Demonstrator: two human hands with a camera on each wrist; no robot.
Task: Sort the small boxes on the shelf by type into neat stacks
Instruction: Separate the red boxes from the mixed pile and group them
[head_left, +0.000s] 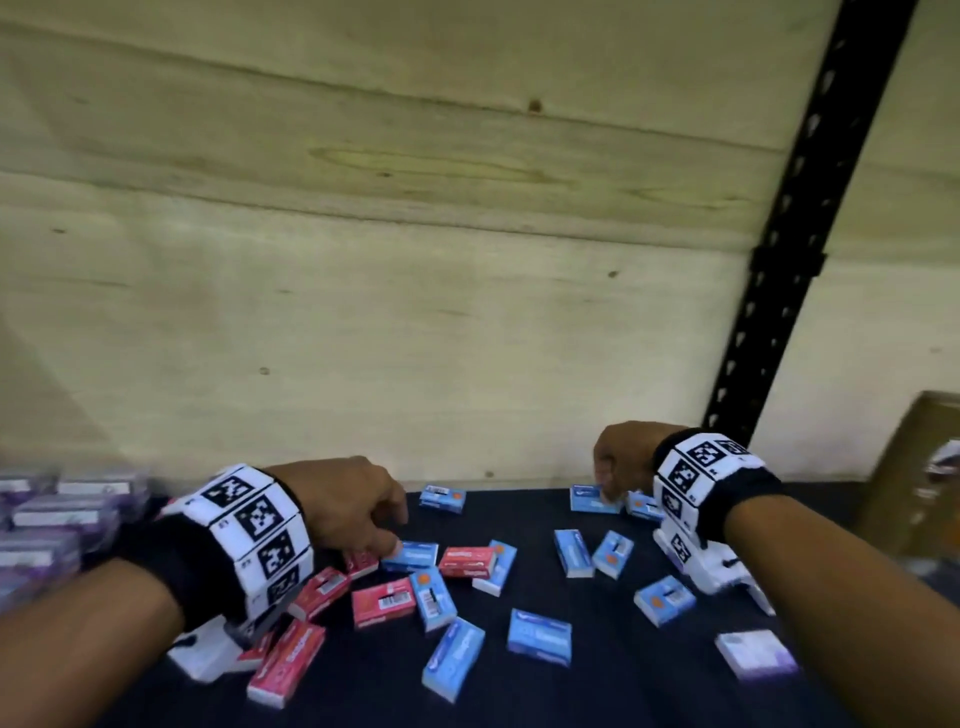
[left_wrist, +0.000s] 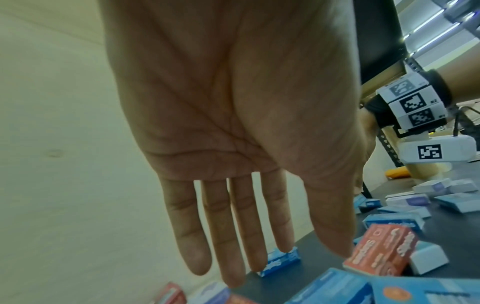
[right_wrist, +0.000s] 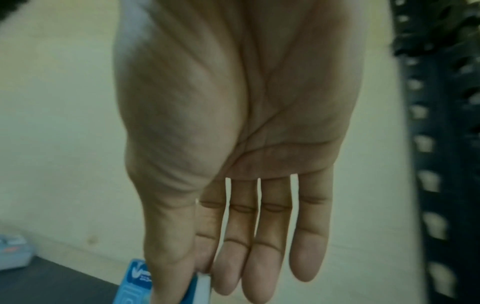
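Note:
Several small blue boxes (head_left: 539, 635) and red boxes (head_left: 383, 603) lie scattered on the dark shelf (head_left: 623, 696). My left hand (head_left: 387, 535) hangs over the red-and-blue cluster with its fingers straight in the left wrist view. Its fingertips (left_wrist: 233, 277) are close to a blue box (head_left: 413, 555) and its thumb is near a red box (left_wrist: 381, 253); it holds nothing. At the back right, my right hand (head_left: 605, 491) pinches the edge of a blue box (head_left: 589, 500) between thumb and index finger; the same blue box (right_wrist: 135, 286) shows in the right wrist view.
Stacks of purple boxes (head_left: 52, 519) stand at the far left. One white-purple box (head_left: 756, 652) lies front right. A plywood wall (head_left: 415, 260) closes the back, with a black perforated post (head_left: 779, 260) at the right and a cardboard box (head_left: 919, 483) beyond it.

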